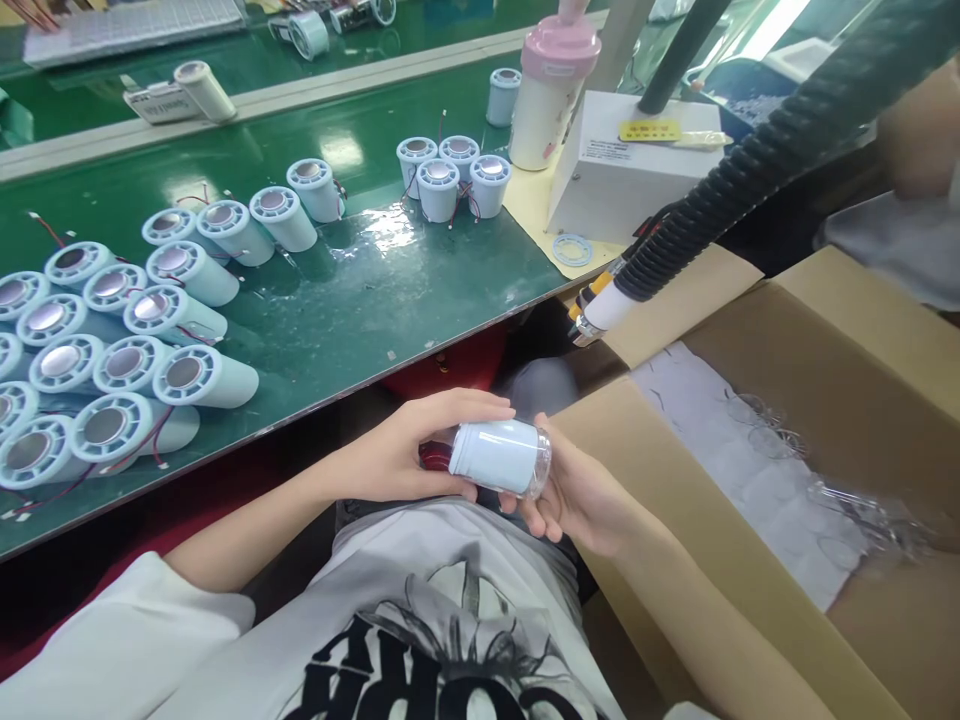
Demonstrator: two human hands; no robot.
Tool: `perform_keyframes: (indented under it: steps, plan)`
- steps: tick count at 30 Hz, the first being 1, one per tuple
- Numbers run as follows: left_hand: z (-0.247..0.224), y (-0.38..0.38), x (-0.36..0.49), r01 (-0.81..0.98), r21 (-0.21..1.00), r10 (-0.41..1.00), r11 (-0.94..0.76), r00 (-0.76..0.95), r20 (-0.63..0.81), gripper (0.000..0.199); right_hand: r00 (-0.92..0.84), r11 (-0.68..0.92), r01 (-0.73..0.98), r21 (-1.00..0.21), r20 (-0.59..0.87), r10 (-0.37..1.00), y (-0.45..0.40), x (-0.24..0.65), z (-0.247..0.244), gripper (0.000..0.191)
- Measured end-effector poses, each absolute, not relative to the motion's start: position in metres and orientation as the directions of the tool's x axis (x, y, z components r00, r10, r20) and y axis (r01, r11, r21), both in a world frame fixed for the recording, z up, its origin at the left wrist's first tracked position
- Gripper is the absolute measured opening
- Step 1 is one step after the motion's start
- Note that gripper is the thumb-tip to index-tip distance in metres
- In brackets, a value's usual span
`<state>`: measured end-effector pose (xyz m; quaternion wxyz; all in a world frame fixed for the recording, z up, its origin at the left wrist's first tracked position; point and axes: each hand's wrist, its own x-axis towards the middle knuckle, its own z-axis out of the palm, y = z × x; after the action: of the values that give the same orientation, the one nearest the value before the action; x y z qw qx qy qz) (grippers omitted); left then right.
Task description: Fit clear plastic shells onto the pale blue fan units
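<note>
In front of my waist, a light-blue cylindrical part (491, 455) lies on its side between my hands. My left hand (409, 445) curves round its left end, thumb and fingers on opposite sides. A clear plastic cup (541, 465) surrounds at least the right end of the cylinder, and my right hand (574, 490) is closed on that cup from the right and below. Something dark red shows behind the cylinder inside my left hand's curl. Several similar light-blue cylinders (206, 378) with round metal discs and thin wires stand on the green bench to the left.
The green bench (360, 320) ends just beyond my hands. At right stands an open cardboard box (637, 440) with clear plastic pieces (862, 510) inside. A black corrugated hose (712, 190) hangs over it. A pink-lidded bottle (551, 95) and a flat blue ring (572, 250) are farther back.
</note>
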<state>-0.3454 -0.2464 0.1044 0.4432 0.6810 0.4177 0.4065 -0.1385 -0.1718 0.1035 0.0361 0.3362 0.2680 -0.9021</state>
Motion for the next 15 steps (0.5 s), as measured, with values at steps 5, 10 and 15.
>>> perform_keyframes:
  steps: [5,10,15]
  plan:
    - [0.113,-0.25,-0.34,0.174,0.983,0.967,-0.058,0.255,0.012,0.065,-0.69,-0.341,0.18,-0.923,-0.366,0.625,-0.177,-0.129,0.091,0.039]
    - [0.115,-0.25,-0.338,0.097,0.981,0.964,0.165,0.196,-0.182,0.063,-0.705,0.634,-0.027,-0.773,0.464,0.537,-0.174,-0.118,0.084,0.053]
    - [0.112,-0.249,-0.34,-0.012,0.987,0.937,0.16,0.316,-0.148,0.068,-0.769,0.202,-0.044,-0.978,0.162,0.619,-0.176,-0.115,0.084,0.044]
